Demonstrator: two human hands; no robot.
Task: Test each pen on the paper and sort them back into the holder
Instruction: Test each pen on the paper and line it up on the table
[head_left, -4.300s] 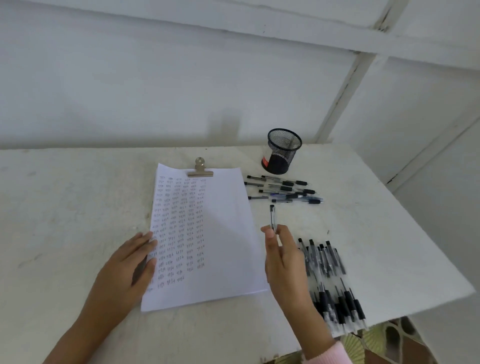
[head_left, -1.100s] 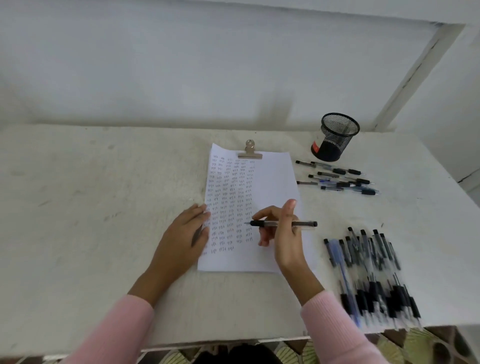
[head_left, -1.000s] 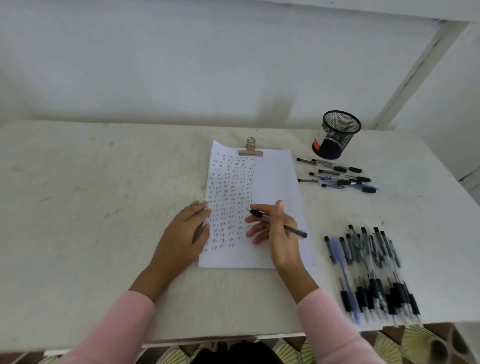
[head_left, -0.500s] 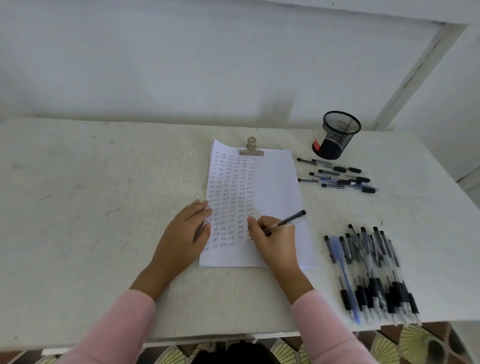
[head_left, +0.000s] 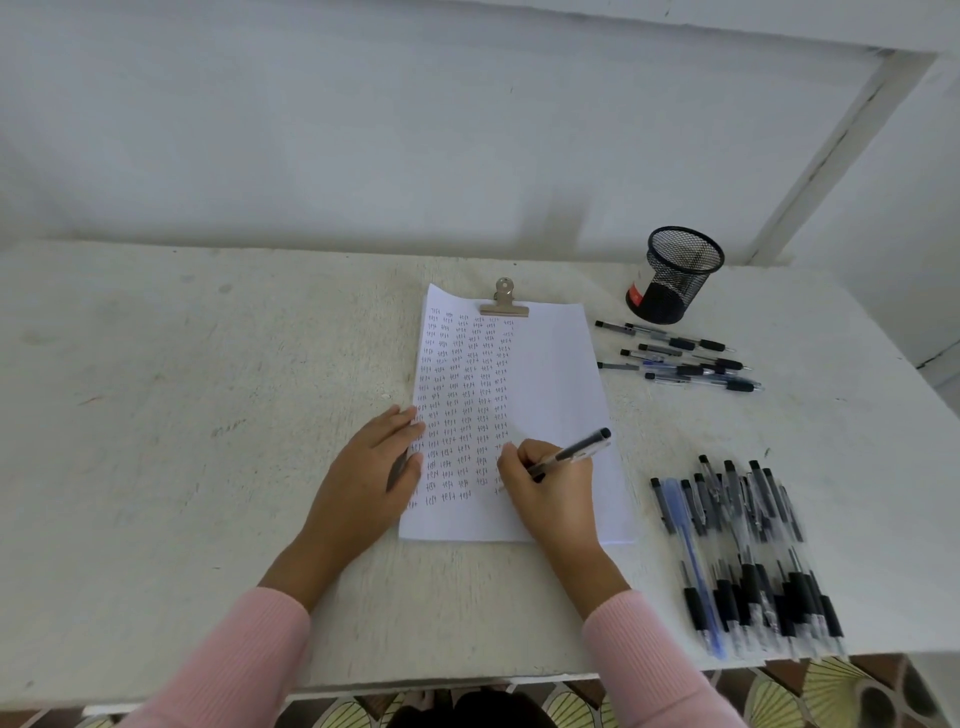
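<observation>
A white sheet of paper (head_left: 550, 374) lies on the table, its left columns filled with small written marks, a metal clip (head_left: 504, 304) at its top edge. My right hand (head_left: 550, 488) grips a black pen (head_left: 576, 451) in a writing hold, tip down on the paper's lower middle. My left hand (head_left: 371, 467) rests flat on the paper's left edge. The black mesh holder (head_left: 672, 275) stands at the back right. A small group of pens (head_left: 680, 358) lies in front of it. A large pile of pens (head_left: 748, 551) lies at the front right.
The white table (head_left: 208, 415) runs back to a white wall. Its front edge (head_left: 415, 680) is close to my body, with patterned floor below. The table's right edge slopes away past the pen pile.
My right hand turned the pen from lying sideways into a writing grip and lowered its tip onto the paper. My left hand stayed on the paper's left edge.
</observation>
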